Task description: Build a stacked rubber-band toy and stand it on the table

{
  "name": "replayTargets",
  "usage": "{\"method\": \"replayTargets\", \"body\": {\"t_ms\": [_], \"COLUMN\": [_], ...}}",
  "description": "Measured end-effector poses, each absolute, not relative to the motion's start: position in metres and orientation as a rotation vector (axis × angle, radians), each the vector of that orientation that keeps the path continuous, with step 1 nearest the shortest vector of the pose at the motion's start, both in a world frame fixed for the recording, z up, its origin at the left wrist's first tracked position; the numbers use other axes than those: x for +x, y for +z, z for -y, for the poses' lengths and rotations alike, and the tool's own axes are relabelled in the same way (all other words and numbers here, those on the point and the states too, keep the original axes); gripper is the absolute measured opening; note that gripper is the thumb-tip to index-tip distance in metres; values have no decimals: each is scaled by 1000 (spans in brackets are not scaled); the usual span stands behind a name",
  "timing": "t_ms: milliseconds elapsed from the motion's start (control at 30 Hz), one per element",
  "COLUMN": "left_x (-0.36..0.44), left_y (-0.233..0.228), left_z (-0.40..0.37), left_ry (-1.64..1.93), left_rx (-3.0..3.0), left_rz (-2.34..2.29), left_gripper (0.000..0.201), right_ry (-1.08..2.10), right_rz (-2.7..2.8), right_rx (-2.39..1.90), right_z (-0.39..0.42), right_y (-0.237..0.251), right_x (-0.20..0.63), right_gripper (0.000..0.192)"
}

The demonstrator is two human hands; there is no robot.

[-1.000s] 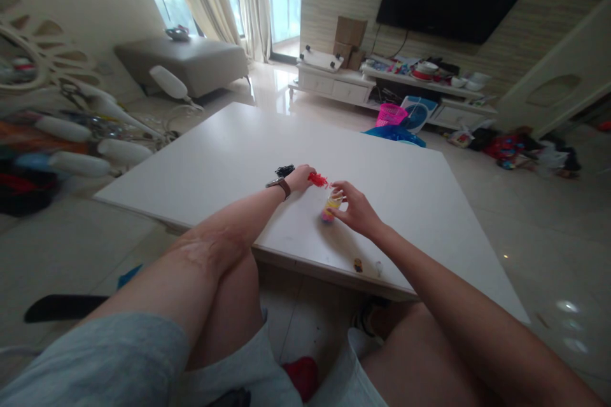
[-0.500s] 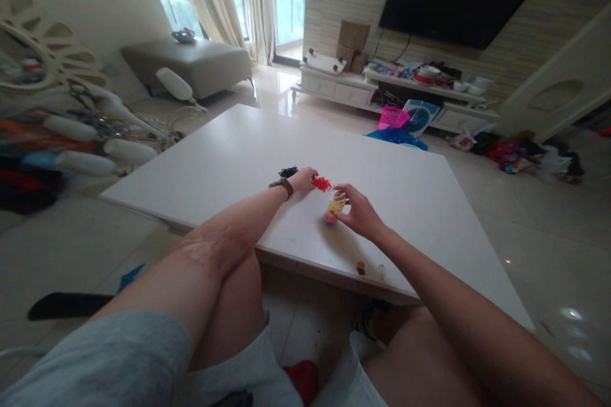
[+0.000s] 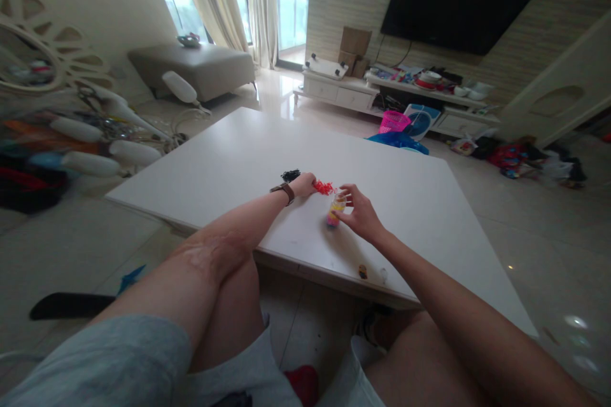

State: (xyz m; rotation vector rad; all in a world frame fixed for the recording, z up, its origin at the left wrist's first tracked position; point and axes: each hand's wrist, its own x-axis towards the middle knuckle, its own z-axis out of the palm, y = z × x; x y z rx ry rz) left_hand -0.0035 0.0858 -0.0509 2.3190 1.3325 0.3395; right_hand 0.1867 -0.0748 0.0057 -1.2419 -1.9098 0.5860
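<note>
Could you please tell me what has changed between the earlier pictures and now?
The whole view has slid slightly down and to the right, as though the head camera moved; nothing was visibly taken hold of or let go. The left hand stays at the red pile, the right hand around the jar, and the black pile in place.

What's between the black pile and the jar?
Head view: the left hand and red pile lie between the black pile and jar.

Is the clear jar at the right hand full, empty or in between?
In between: pink and yellow contents show through the lower part of the clear jar; its top looks clear.
</note>
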Motion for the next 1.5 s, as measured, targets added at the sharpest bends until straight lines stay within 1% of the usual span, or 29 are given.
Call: {"method": "replayTargets", "body": {"t_ms": [133, 300, 567, 700, 833, 967, 1200, 1300, 1500], "left_x": [-12, -17, -13, -10, -2, 7, 15, 15, 14], "left_y": [-44, -29, -10, -2, 2, 2, 1, -1, -6], "left_z": [-86, -90, -82, -72, -62, -52, -44, -44, -44], "left_ry": [319, 387, 418, 418, 393, 386, 436, 476, 587], "left_rx": [2347, 2358, 2320, 2328, 2315, 2336, 2373, 2297, 1963], "left_rz": [-1326, -1255, -979, -814, -699, -695, -769, -778, -781], "left_gripper": [11, 15, 17, 15, 13, 11, 13, 15, 20], "right_ry": [638, 498, 320, 224, 203, 199, 253, 279, 314], "right_rz": [1790, 1755, 1856, 1990, 2052, 2084, 2079, 2053, 2018], "right_rx": [-1296, -1392, -1621, -1663, -1643, -1621, -1601, -1610, -1591], "right_z": [71, 66, 59, 57, 55, 55, 58, 59, 60], "right_y": [4, 3, 0, -3, -7, -8, -2, 0, 2], "right_x": [184, 188, 197, 200, 203, 201, 194, 193, 193], "right_gripper": [53, 48, 25, 32, 37, 38, 37, 36, 34]}}
